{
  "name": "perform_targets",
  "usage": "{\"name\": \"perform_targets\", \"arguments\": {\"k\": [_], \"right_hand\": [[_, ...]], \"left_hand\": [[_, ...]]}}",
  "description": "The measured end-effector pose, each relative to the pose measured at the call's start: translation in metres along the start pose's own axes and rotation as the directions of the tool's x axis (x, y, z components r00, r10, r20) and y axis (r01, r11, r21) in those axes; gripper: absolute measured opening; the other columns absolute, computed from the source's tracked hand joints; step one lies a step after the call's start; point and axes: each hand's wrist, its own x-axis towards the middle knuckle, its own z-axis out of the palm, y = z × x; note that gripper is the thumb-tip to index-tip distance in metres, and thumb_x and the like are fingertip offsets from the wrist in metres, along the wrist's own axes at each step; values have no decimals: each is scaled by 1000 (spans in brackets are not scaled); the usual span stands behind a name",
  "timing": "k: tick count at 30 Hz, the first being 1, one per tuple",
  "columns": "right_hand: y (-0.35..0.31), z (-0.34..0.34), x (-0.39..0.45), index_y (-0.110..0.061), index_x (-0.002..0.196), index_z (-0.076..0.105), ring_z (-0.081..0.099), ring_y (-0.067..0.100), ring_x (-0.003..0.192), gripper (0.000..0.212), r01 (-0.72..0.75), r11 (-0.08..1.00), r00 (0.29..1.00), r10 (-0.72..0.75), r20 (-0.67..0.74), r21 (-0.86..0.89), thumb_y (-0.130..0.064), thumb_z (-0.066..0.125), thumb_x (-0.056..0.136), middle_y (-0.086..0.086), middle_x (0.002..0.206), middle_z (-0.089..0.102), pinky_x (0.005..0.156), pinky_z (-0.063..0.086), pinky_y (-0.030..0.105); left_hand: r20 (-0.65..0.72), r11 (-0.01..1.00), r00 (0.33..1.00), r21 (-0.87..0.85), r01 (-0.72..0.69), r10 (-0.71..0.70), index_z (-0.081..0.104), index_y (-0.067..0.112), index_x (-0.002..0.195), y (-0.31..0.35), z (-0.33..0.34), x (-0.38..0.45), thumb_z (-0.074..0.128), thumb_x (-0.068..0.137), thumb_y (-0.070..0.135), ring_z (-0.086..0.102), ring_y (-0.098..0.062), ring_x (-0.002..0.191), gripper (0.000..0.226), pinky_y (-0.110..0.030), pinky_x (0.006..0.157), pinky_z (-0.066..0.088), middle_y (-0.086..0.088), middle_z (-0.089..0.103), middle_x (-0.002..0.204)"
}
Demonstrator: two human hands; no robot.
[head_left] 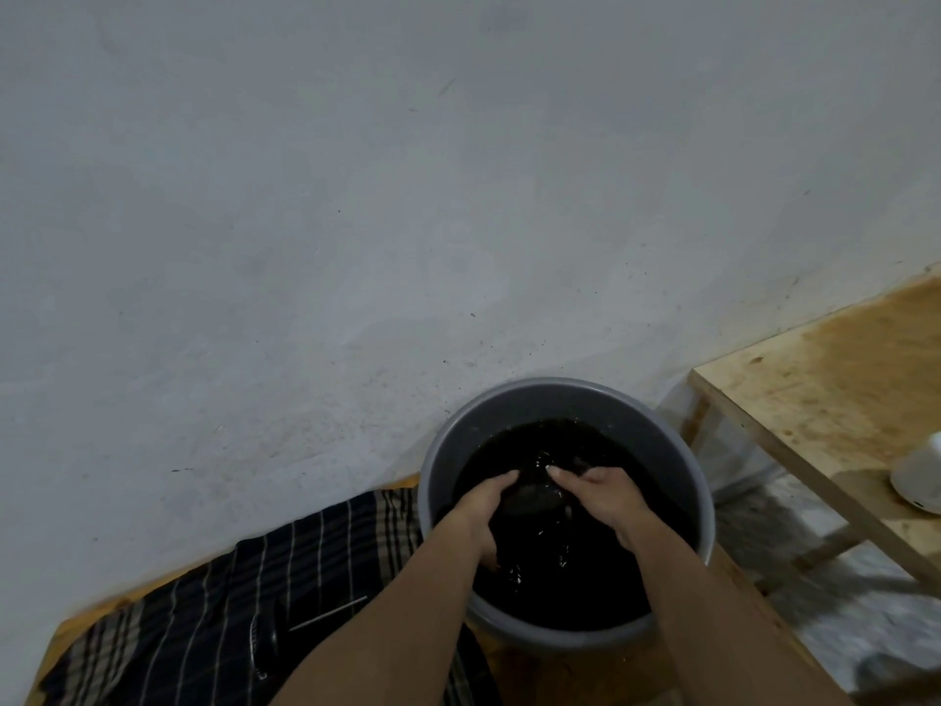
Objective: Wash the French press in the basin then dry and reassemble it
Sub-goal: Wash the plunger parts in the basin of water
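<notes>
A grey round basin (509,400) holds dark water. Both my hands reach into it. My left hand (483,507) and my right hand (601,494) grip a dark, rounded French press part (529,494) between them at the water's surface; its exact shape is hard to make out. To the left, on a dark striped cloth (214,603), lie the plunger's thin metal rod (328,613) and a coiled filter disc (257,647).
The basin stands on a wooden surface (585,670) against a pale wall (356,196). A second wooden table (814,379) stands to the right with a white object (919,476) at the frame's edge. A pale floor lies between the tables.
</notes>
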Motion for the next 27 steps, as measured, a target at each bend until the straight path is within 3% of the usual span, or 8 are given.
{"name": "perform_targets", "arguments": {"k": [3,6,8,11,14,19,22,27], "right_hand": [[-2,3,4,2,95,67,71,33,76,50,-161,987,978,158,-136,-13,-47,62,89,19,86,71,79,60,44],[-10,3,-5,-2,106,55,66,28,77,40,-274,950,960,279,-11,149,-40,53,96,17,98,65,59,52,39],[-12,1,-11,-9,112,51,60,25,81,34,-324,913,946,318,67,248,-39,53,96,15,106,62,58,45,38],[-9,3,-16,-10,127,49,61,26,87,41,-318,878,948,296,116,357,-38,53,96,13,110,62,60,50,42],[-10,6,-21,-11,130,51,62,25,95,45,-293,832,956,254,146,470,-40,55,95,10,111,63,62,52,40],[-26,7,-35,-11,122,59,62,23,101,42,-175,853,984,134,117,492,-44,51,96,10,113,65,81,55,42],[-40,5,-43,-13,118,62,64,22,98,40,-124,853,991,80,108,507,-44,49,97,8,110,67,90,51,43],[-53,-3,-57,-23,117,62,61,18,107,34,-30,836,992,-41,117,548,-46,56,93,0,112,69,103,40,50]], "left_hand": [[-8,986,988,67,-155,156,56,8,98,-4,10,4,76,80,39,65,-34,93,41,-43,85,56,-19,66,101],[-54,954,952,43,-298,300,46,8,131,-4,11,15,80,74,35,67,-34,97,71,-47,86,58,-19,64,113],[-88,918,916,115,-380,390,39,16,138,0,12,10,81,68,38,65,-31,100,85,-46,85,58,-14,62,118],[-126,782,812,386,-489,570,40,21,140,8,14,-8,79,62,46,60,-29,111,91,-44,95,53,-9,58,128],[-65,530,655,650,-545,753,34,23,146,19,20,-30,78,69,47,49,-30,127,92,-39,103,45,-11,43,145],[102,202,448,788,-581,888,32,22,143,31,26,-69,76,76,36,51,-30,119,82,-32,95,43,-10,41,133],[137,130,389,800,-585,911,30,22,146,36,26,-85,75,77,36,51,-28,120,83,-31,94,43,-9,41,136],[111,133,324,753,-645,940,34,22,144,43,19,-101,78,75,38,51,-25,119,83,-28,95,40,-7,44,130]]}}
